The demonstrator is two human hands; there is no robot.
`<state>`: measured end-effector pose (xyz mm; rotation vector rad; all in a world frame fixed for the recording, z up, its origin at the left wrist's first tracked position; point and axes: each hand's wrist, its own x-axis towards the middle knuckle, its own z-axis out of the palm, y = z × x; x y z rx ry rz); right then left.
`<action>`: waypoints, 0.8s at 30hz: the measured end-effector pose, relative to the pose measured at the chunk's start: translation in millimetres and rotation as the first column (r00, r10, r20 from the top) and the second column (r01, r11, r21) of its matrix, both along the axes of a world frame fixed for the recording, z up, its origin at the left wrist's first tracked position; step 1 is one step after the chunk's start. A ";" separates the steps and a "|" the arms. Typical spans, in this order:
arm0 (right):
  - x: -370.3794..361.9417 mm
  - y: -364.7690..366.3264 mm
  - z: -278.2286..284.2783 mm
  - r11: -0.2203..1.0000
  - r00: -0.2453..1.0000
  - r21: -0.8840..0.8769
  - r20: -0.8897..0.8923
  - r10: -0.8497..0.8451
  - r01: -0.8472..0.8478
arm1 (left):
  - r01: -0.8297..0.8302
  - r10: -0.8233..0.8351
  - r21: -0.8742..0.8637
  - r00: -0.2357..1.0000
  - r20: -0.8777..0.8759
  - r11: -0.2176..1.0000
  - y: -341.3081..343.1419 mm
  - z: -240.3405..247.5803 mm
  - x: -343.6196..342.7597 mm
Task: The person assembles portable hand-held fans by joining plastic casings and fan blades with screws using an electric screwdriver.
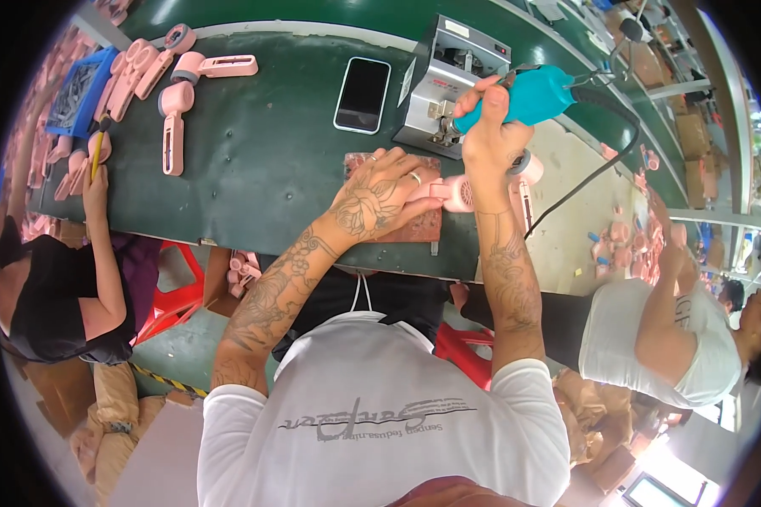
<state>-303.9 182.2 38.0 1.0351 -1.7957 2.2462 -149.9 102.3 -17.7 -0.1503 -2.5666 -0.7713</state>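
Observation:
My right hand (497,145) is wrapped round a teal electric screwdriver (543,91), raised over the bench. Its tip end is at the front of a grey metal screw feeder (418,110); whether the two touch I cannot tell. My left hand (380,196) is closed over the handle of a pink handheld fan (458,193), holding it down on a reddish mat (410,230). The fan's round head points right, toward my right wrist. Just beyond that wrist lies another pink fan (527,169), partly hidden by my arm.
A phone (363,95) lies beside the feeder. Pink fans (173,127) and a blue bin (80,91) of small grey parts are at the left. The screwdriver's black cable (596,173) loops down on the right. Co-workers sit on both sides; the left one's hand (95,182) holds a yellow screwdriver.

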 end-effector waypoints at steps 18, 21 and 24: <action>36.0 42.7 0.6 0.992 0.987 0.091 0.143 0.072 -0.085 | -0.054 0.051 0.061 0.998 0.048 0.997 -1.6 0.3 -1.9; 37.2 43.3 -2.8 0.993 0.985 0.092 0.163 0.062 -0.078 | -0.054 0.054 0.061 0.998 0.011 0.997 0.1 -2.5 -2.8; 38.8 43.5 -7.1 0.993 0.974 0.052 0.208 0.094 -0.107 | -0.067 0.067 0.043 0.998 -0.018 0.997 0.6 -1.9 -1.5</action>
